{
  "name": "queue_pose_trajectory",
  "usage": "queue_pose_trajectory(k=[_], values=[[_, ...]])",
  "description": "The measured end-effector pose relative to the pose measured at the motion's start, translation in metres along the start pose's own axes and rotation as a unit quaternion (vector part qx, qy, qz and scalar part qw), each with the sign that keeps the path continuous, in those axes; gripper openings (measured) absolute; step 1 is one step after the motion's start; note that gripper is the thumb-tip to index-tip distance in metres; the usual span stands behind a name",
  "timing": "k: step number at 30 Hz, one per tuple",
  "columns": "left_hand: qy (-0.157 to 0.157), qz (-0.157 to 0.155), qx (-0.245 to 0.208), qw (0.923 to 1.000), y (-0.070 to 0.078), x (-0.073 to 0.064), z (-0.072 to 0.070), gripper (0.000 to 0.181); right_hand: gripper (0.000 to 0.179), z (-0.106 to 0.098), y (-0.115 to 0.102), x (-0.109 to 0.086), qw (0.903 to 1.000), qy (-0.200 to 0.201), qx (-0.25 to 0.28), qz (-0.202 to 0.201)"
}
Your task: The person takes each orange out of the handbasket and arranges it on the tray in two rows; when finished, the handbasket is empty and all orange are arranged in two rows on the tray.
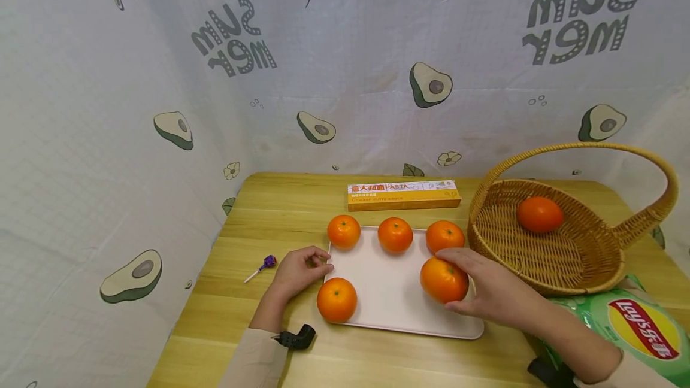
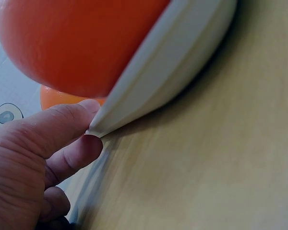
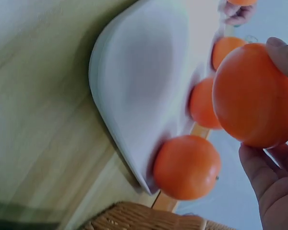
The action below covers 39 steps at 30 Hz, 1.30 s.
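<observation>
My right hand [image 1: 493, 292] grips an orange [image 1: 444, 280] between thumb and fingers over the right part of a white tray [image 1: 385, 292]. In the right wrist view, the held orange [image 3: 254, 96] is raised above the tray. My left hand [image 1: 299, 271] is at the tray's left edge; in the left wrist view, thumb and index finger pinch the rim [image 2: 98, 127]. Along the tray's far side sit three oranges, at left [image 1: 344, 232], middle [image 1: 395, 235] and right [image 1: 444, 236]. Another orange [image 1: 336, 300] occupies the near left corner.
Right of the tray stands a wicker basket [image 1: 544, 262] with a tall handle and one orange-red fruit [image 1: 540, 214] inside. A green chip bag [image 1: 598, 316] lies in front of it. Behind the tray is a pasta box [image 1: 404, 196]. A purple lollipop [image 1: 268, 263] lies at left.
</observation>
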<state>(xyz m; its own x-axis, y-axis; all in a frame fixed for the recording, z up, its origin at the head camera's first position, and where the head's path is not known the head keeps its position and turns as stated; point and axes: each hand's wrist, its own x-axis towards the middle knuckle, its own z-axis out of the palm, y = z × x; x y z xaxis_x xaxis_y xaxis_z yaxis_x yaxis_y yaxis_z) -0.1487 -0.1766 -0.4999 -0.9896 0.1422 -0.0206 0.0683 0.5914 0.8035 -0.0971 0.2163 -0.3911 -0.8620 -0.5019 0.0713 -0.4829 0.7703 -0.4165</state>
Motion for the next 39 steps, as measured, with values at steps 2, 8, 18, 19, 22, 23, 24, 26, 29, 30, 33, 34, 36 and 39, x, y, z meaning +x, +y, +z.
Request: queue_pose_trajectory(k=[2, 8, 18, 19, 22, 23, 24, 26, 29, 30, 33, 34, 36, 39], values=[[0.000, 0.000, 0.000, 1.0000, -0.001, 0.000, 0.000, 0.019, 0.081, 0.004, -0.001, 0.000, 1.0000, 0.001, -0.003, -0.007], [-0.001, -0.001, 0.000, 1.0000, -0.001, 0.001, 0.000, 0.020, 0.080, 0.014, -0.006, 0.003, 0.9996, 0.006, -0.010, -0.026], [-0.003, 0.003, -0.001, 1.0000, 0.000, 0.000, 0.000, 0.020, 0.077, 0.029, -0.016, 0.011, 0.9990, -0.028, 0.013, -0.032], [-0.004, 0.002, -0.001, 1.0000, -0.001, 0.000, 0.000, 0.020, 0.077, 0.031, -0.017, 0.011, 0.9988, -0.033, 0.018, -0.033], [-0.004, 0.002, 0.000, 1.0000, -0.001, 0.000, 0.000, 0.020, 0.077, 0.036, -0.020, 0.013, 0.9979, -0.047, 0.028, -0.035], [-0.004, 0.002, 0.000, 1.0000, -0.001, 0.001, 0.000, 0.020, 0.077, 0.038, -0.021, 0.014, 0.9977, -0.050, 0.029, -0.037], [-0.004, 0.001, 0.000, 1.0000, -0.001, 0.001, 0.000, 0.020, 0.077, 0.040, -0.023, 0.015, 0.9974, -0.053, 0.031, -0.037], [-0.005, 0.000, 0.000, 1.0000, -0.001, 0.001, 0.000, 0.020, 0.077, 0.042, -0.024, 0.016, 0.9968, -0.059, 0.034, -0.041], [-0.005, 0.001, 0.002, 1.0000, -0.001, 0.001, 0.000, 0.020, 0.077, 0.046, -0.028, 0.018, 0.9963, -0.063, 0.038, -0.046], [-0.006, 0.000, 0.003, 1.0000, -0.001, 0.001, 0.000, 0.019, 0.077, 0.047, -0.028, 0.019, 0.9961, -0.064, 0.040, -0.046], [-0.006, 0.003, 0.003, 1.0000, -0.001, 0.001, 0.000, 0.020, 0.076, 0.051, -0.032, 0.020, 0.9959, -0.063, 0.043, -0.048], [-0.006, 0.003, 0.003, 1.0000, -0.001, 0.001, 0.000, 0.020, 0.076, 0.052, -0.033, 0.021, 0.9959, -0.062, 0.043, -0.049], [-0.005, 0.004, 0.004, 1.0000, -0.001, 0.001, 0.000, 0.020, 0.075, 0.055, -0.035, 0.022, 0.9958, -0.062, 0.044, -0.051], [-0.004, 0.003, 0.004, 1.0000, -0.002, 0.001, 0.001, 0.020, 0.074, 0.058, -0.037, 0.023, 0.9955, -0.065, 0.046, -0.051]])
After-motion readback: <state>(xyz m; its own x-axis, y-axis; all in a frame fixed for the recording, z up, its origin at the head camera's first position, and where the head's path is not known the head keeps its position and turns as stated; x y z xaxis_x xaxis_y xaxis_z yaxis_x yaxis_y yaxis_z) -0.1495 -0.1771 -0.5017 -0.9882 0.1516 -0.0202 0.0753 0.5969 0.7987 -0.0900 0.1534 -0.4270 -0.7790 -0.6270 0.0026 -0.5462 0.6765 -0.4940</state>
